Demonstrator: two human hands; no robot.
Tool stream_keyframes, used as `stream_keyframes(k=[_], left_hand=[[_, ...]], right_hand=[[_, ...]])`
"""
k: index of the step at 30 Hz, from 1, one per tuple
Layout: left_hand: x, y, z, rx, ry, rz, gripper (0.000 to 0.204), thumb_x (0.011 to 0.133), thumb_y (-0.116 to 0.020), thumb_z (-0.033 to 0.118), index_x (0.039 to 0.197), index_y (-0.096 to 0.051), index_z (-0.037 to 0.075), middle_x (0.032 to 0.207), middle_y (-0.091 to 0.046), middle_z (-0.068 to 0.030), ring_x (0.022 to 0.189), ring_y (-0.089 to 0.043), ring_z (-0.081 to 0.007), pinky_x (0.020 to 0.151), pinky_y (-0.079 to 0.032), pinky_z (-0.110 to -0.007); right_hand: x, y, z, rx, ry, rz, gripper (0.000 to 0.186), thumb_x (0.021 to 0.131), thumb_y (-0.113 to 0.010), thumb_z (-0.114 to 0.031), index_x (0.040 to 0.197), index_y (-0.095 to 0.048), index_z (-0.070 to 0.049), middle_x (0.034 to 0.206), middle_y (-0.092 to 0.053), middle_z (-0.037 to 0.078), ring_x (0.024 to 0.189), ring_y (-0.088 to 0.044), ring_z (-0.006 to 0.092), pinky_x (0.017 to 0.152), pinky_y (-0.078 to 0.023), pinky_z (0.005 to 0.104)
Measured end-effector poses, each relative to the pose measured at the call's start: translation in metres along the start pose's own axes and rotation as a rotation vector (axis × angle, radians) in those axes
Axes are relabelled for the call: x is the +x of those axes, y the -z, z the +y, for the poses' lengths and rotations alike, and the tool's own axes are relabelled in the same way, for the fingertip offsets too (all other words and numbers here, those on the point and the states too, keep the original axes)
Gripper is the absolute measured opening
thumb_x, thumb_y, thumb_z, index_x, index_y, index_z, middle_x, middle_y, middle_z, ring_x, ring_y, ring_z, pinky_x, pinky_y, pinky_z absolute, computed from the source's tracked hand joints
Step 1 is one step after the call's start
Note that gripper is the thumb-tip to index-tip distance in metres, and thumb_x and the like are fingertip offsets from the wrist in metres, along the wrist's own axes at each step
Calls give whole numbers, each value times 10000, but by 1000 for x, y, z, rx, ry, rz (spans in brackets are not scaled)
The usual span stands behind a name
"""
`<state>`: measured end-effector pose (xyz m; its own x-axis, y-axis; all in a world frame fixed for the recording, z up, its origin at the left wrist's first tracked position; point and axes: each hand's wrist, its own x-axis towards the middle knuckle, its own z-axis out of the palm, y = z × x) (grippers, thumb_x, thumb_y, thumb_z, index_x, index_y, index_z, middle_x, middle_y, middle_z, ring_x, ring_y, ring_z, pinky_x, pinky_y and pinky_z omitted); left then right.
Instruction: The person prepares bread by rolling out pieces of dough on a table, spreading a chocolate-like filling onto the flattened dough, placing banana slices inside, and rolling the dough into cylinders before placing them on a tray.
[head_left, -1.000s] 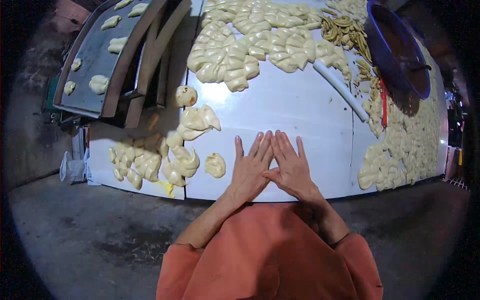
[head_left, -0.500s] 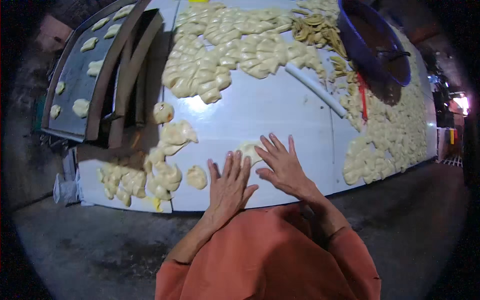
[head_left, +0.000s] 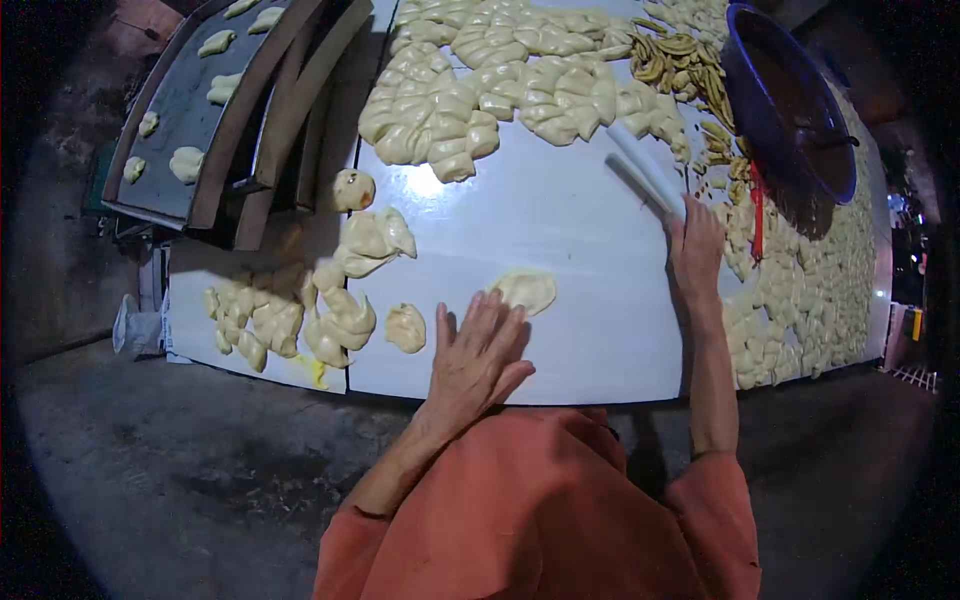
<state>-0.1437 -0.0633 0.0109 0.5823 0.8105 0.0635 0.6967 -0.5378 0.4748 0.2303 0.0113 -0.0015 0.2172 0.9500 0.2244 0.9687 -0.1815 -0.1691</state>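
Dough disc (head_left: 532, 291), thin, pale cream and roughly round, lies on the glossy white tabletop (head_left: 560, 210) in front of the person; with it as the clock's centre, the left hand (head_left: 472, 358) sits at seven, palm down, fingers extended and slightly parted, gripping nothing, their tips at the disc's near edge; the right hand (head_left: 698, 252) is between two and three, fingers curled closed around the near end of a smooth white cylindrical rod (head_left: 648, 168), its far end at one, a dark shadow beside it; by my judgement, flattening is done on this disc alone; the small cream round piece (head_left: 405, 328) between eight and nine looks thicker, and the glossy pale lumps (head_left: 270, 310) at nine, the plump cream mass (head_left: 430, 115) at eleven and the broad pale spread (head_left: 810, 310) at three look portioned but unflattened; on the grey metal tray (head_left: 175, 128) at ten, a few folded-looking pale pieces (head_left: 187, 165) already sit well apart.
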Motion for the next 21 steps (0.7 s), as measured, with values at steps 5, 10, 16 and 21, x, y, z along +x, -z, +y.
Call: stream_keyframes(k=[5,10,16,21], left_hand=[[-2,-10,-5,70,31,322,890,919,-714,505,1612,-348,85,1682,-224,-254,1555,-228,-442,1170,-154,-750],[19,-12,-3,90,249,13,812,968,-640,448,1607,-326,57,1659,-304,-238,1558,-242,-411,1193,-44,-743],[84,1,-31,199,353,73,681,1018,-557,461,1572,-428,87,1634,-359,-241,1542,-281,-421,1154,-84,-777],[154,1,-70,236,323,242,651,1024,-549,441,1581,-426,126,1664,-278,-258,1565,-177,-457,1150,-42,-789]], right_hand=[[-54,35,-70,315,382,-182,480,895,-726,-186,1341,-609,-52,1259,-652,124,1173,-589,320,1031,-410,497],[-72,15,-114,175,527,-398,650,917,-715,-346,1491,-512,-118,1531,-506,99,1395,-469,282,1148,-321,530],[-36,-17,-139,-51,271,-288,622,1025,-539,-484,1572,-456,-201,1662,-353,127,1564,-245,354,1211,-133,683],[38,-44,-150,-93,179,-157,622,1039,-506,-513,1583,-440,-218,1665,-303,204,1557,-211,430,1179,-134,753]])
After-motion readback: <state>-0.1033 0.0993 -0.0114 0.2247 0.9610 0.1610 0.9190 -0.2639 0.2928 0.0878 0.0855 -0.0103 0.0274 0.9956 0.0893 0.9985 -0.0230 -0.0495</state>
